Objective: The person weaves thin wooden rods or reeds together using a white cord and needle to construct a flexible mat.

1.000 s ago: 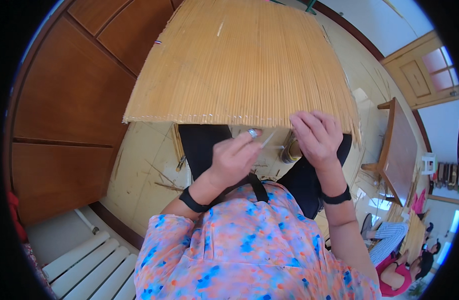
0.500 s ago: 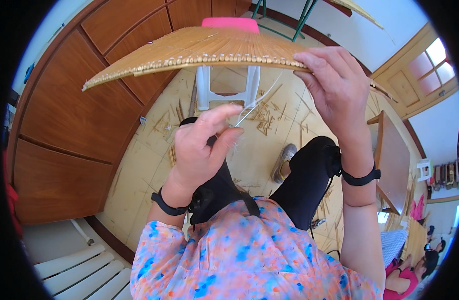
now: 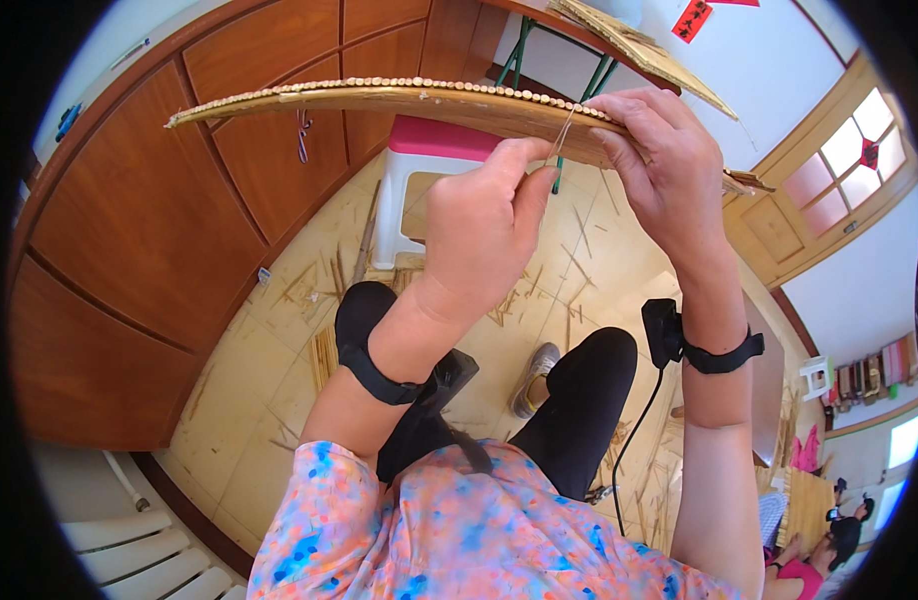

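Note:
A curved panel of tan stalks laid side by side [image 3: 399,98] is held up in front of me, its row of cut round ends along the upper edge and a flat strip below them. My right hand [image 3: 669,165] grips the panel's right part, fingers over the edge and thumb beneath. Just left of it, my left hand [image 3: 484,220] pinches a thin pale thread [image 3: 566,130] between thumb and index finger. The thread runs from those fingertips up to the panel's edge beside my right fingers.
A white stool with a pink top [image 3: 404,165] stands beyond the panel. Brown wooden cabinets [image 3: 149,190] line the left side. Loose stalk pieces litter the tiled floor [image 3: 579,290]. A white slatted rack [image 3: 129,545] is at lower left, and another person [image 3: 814,565] sits at far right.
My left hand has risen and moved right, up to the panel beside my right hand, with the thread. The panel has tipped so its underside now faces me; my right hand keeps its grip.

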`<state>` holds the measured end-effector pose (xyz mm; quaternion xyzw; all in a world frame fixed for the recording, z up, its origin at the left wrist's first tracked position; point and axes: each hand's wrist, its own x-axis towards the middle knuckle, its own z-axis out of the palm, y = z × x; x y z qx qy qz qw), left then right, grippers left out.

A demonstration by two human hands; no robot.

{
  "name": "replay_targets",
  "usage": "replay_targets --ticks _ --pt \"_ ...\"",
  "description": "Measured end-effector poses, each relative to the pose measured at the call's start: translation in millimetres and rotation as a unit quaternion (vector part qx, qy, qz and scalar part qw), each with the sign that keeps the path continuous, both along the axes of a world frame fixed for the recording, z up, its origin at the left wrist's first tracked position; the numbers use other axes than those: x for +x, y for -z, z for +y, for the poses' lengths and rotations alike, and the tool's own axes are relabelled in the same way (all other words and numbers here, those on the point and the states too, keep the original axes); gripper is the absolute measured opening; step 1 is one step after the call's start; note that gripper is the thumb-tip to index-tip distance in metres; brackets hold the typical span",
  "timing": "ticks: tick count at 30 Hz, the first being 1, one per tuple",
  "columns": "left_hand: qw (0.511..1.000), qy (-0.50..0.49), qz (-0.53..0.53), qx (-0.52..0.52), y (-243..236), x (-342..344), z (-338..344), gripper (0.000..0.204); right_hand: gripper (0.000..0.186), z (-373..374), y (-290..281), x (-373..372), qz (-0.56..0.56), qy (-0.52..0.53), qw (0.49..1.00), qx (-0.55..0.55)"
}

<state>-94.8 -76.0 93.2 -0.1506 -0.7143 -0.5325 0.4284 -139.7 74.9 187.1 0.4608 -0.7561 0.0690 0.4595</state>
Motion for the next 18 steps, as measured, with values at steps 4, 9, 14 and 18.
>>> replay_targets --ticks 4,9,14,18 --pt "1.0 0.002 0.023 0.001 -5 4 0 0.016 0.021 -1 -5 0 -0.038 0.025 0.999 -0.009" --pt "0.999 0.028 0.018 0.024 -7 8 0 0.022 0.021 0 -9 -4 -0.021 0.018 1.0 -0.003" --pt "0.999 0.016 0.022 0.031 -13 10 -1 0.02 0.021 -4 -10 -6 -0.027 0.001 0.999 -0.02" --pt "0.999 0.019 0.007 0.042 -14 11 -2 0.018 0.022 -5 -9 -6 -0.038 0.014 0.999 -0.029"
